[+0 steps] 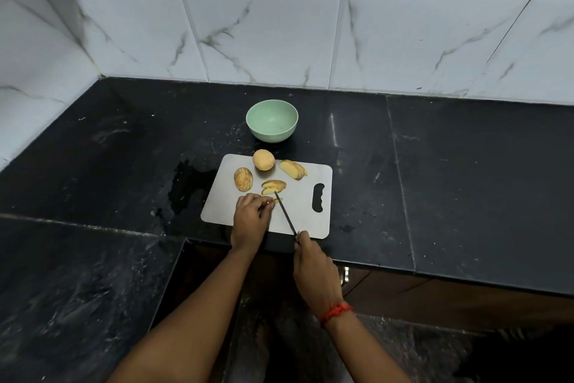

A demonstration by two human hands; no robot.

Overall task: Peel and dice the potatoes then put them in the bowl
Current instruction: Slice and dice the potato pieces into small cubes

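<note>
A steel cutting board (307, 215) lies on the black counter. On it are a whole round potato (263, 159), a partly peeled potato (243, 179), a sliced half (293, 169) and a few cut strips (273, 186). My left hand (251, 218) pinches a small potato piece (274, 201) against the board. My right hand (313, 271) grips the handle of a thin knife (285, 215), its blade right beside that piece. A green bowl (272, 120) stands empty behind the board.
The black stone counter (435, 181) meets a tiled wall at the back and left. A wet dark patch (186, 187) lies left of the board. The counter's front edge runs just below the board.
</note>
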